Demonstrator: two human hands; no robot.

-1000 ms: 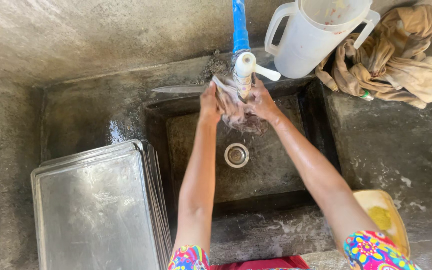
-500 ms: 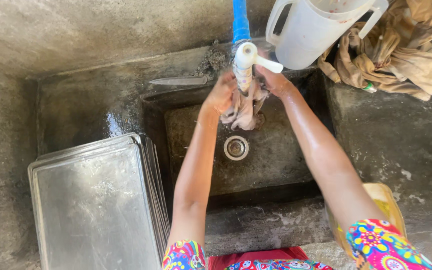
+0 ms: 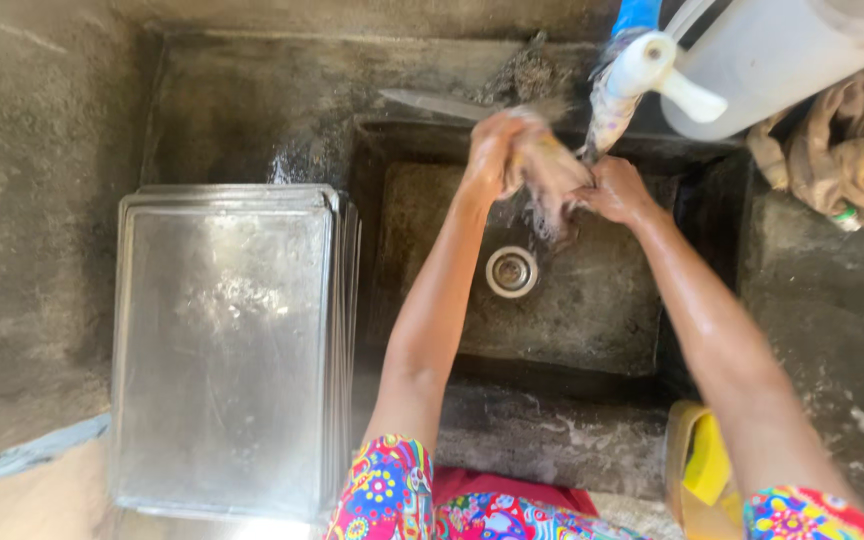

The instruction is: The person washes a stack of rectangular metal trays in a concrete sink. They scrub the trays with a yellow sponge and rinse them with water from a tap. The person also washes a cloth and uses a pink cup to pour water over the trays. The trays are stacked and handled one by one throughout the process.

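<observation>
Rough grey concrete forms a sink (image 3: 592, 330) with a round metal drain (image 3: 511, 271) at its bottom and wet ledges on both sides. Over the basin, just below the white tap (image 3: 642, 65) on its blue pipe (image 3: 638, 14), the left hand (image 3: 492, 150) and right hand (image 3: 614, 188) close around a wet brownish rag (image 3: 550, 180) between them, squeezing or rubbing it; motion blur hides the fingers' exact grip. Water drips from the rag toward the drain, so the rinsing looks to be in mid-course, the cloth soaked and not yet laid aside. On the left ledge lies a stack of metal trays (image 3: 222, 340), wet on top; whether they are washed I cannot tell. Behind the tap stands a white plastic jug (image 3: 782, 60), plain, with no label in view. Beside it lies a crumpled tan cloth (image 3: 832, 160) with a small green and red bit at its edge. A yellow sponge (image 3: 709, 462) sits in a yellow tub (image 3: 676, 450) at the near right corner.
</observation>
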